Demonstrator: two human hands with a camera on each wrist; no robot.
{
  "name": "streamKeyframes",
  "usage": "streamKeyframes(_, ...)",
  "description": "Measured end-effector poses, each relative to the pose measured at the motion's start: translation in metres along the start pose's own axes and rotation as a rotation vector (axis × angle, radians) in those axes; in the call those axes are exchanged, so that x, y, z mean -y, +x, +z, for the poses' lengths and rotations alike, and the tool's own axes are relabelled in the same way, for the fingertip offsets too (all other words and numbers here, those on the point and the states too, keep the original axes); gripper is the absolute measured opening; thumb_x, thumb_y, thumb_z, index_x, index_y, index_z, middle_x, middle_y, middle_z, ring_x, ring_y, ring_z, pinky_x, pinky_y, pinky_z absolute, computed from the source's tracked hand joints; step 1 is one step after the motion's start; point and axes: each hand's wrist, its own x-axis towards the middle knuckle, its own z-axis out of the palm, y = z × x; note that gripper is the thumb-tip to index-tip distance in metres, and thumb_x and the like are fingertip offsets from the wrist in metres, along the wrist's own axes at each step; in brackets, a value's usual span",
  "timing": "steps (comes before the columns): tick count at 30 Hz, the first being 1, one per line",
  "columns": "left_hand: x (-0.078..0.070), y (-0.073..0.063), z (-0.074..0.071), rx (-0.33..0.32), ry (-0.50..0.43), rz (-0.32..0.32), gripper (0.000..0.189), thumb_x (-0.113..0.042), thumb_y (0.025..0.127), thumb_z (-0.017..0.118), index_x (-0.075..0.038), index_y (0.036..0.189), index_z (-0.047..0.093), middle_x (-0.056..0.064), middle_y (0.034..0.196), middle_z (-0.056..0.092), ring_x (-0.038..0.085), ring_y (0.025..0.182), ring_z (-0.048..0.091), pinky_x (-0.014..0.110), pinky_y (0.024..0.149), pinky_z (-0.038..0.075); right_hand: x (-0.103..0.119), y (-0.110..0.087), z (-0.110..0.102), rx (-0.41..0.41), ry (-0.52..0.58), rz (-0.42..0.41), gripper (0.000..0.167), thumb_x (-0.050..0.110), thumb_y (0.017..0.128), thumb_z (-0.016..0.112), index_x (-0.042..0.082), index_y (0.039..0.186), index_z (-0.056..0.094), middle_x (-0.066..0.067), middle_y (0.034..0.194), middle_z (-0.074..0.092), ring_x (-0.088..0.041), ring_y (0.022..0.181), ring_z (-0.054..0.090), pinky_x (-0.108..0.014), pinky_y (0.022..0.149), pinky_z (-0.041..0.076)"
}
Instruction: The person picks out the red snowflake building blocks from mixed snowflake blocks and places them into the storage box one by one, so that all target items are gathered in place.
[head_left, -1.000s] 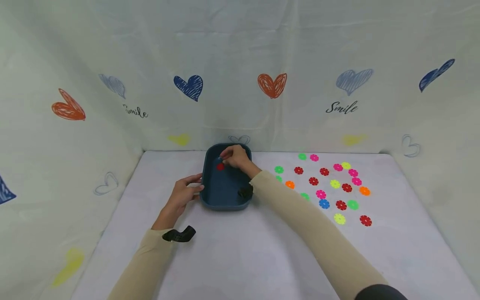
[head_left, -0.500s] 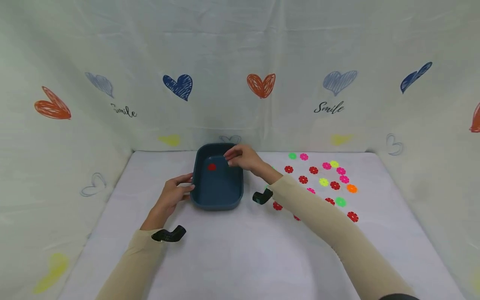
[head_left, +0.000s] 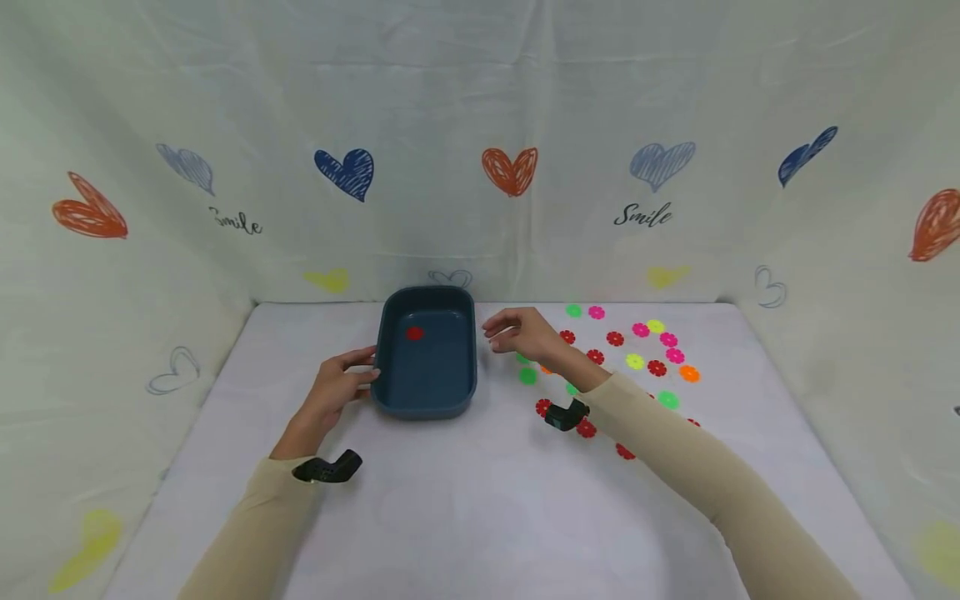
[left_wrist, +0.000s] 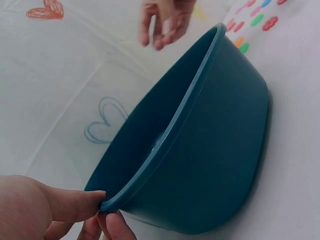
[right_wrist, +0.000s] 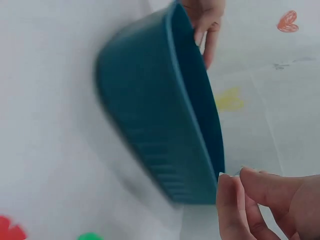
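A deep blue rectangular plastic tub [head_left: 426, 379] stands at the back of the table, with a small red piece [head_left: 415, 333] on its floor. My left hand [head_left: 330, 392] holds the tub's left rim. In the left wrist view, the left thumb [left_wrist: 82, 204] lies over the rim with the fingers beneath it. Just outside the tub's right side, my right hand [head_left: 525, 333] hovers with loosely bent fingers and nothing visible in them. From the right wrist, the thumb and fingertips of that right hand [right_wrist: 265, 200] appear beside the tub's wall [right_wrist: 145, 90].
Several flower-shaped discs in red, pink, green, yellow and orange lie scattered on the right of the white table [head_left: 435, 508], such as a pink disc [head_left: 596, 312] and an orange disc [head_left: 689, 373]. The right forearm covers some. A heart-printed curtain [head_left: 420, 233] stands behind.
My right hand has lifted out of the tub and moved right, past its rim. The red piece stays inside. The left hand keeps its hold, and the head view has turned slightly right.
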Motion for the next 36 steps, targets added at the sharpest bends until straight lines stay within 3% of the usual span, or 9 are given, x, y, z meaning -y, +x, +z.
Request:
streamKeyframes(16,-0.001,0.001,0.001,0.004,0.017,-0.006,0.057,-0.001,0.104,0.058,-0.002,0.159,0.045,0.023,0.152,0.047,0.019,0.103,0.061,0.021,0.075,0.056,-0.054,-0.053,-0.024,-0.013,-0.056,0.060,0.034,0.000,0.097,0.073,-0.005,0.130,0.068,-0.021,0.123,0.072,-0.030,0.111,0.071,-0.031,0.089,0.061)
streamKeyframes(25,-0.001,-0.002,0.001,0.013,0.019,-0.015,0.057,-0.003,0.106,0.058,-0.003,0.161,0.042,0.024,0.155,0.044,0.022,0.108,0.057,0.021,0.077,0.055,-0.072,-0.072,-0.030,-0.017,-0.127,0.037,0.032,0.002,0.097,0.074,-0.006,0.128,0.069,-0.021,0.121,0.073,-0.035,0.113,0.070,-0.033,0.092,0.060)
streamKeyframes(36,-0.002,-0.003,0.001,0.004,0.019,-0.018,0.056,-0.002,0.106,0.059,-0.002,0.160,0.044,0.024,0.154,0.044,0.023,0.108,0.058,0.021,0.076,0.056,-0.086,-0.084,-0.034,-0.041,-0.131,0.088,0.032,0.000,0.095,0.075,-0.005,0.126,0.069,-0.019,0.119,0.073,-0.030,0.107,0.071,-0.031,0.088,0.061)
